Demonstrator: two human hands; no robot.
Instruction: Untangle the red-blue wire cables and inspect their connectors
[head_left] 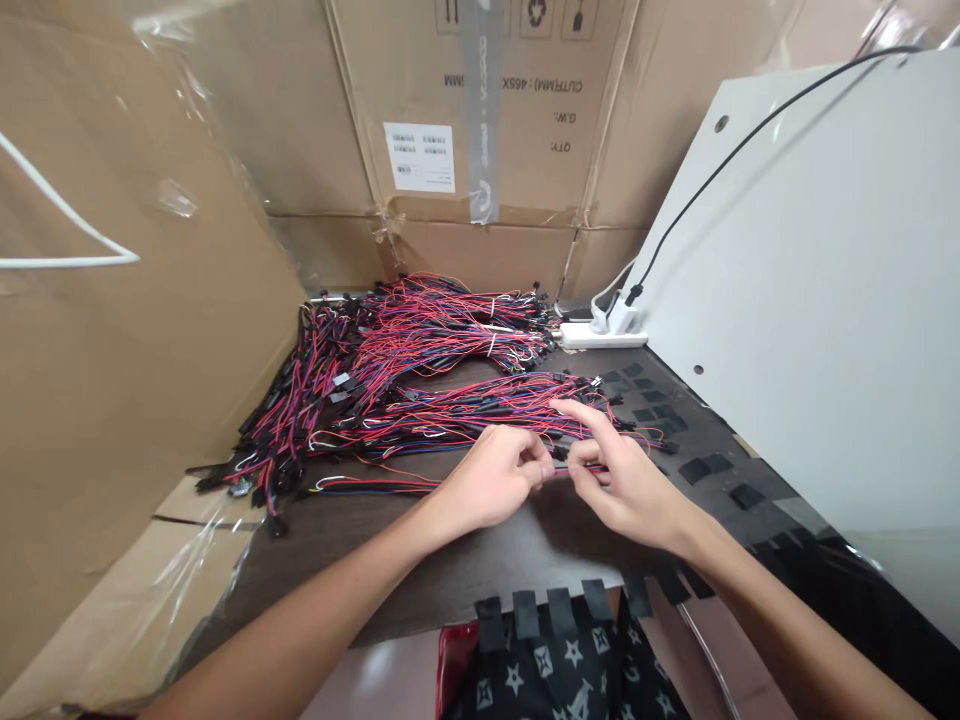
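A thin wire harness [382, 487] with red, blue and black wires lies along the front of the dark table. My left hand [499, 475] is closed on it, thumb and fingers pinched near its right part. Close by on the right, my right hand [626, 485] pinches the same harness with thumb and curled fingers, its index finger raised and pointing left. A short stretch of wire and a small black piece show in the gap between the hands. Just behind them lies a loose row of similar wire harnesses [457, 415].
Bigger bundles of harnesses [442, 335] pile up at the back and left. A white power strip [604, 337] with plugs stands at the back right. Black tape pieces [705, 467] stick to the table's right side and front edge. Cardboard [150, 300] and a white panel [817, 280] wall the table.
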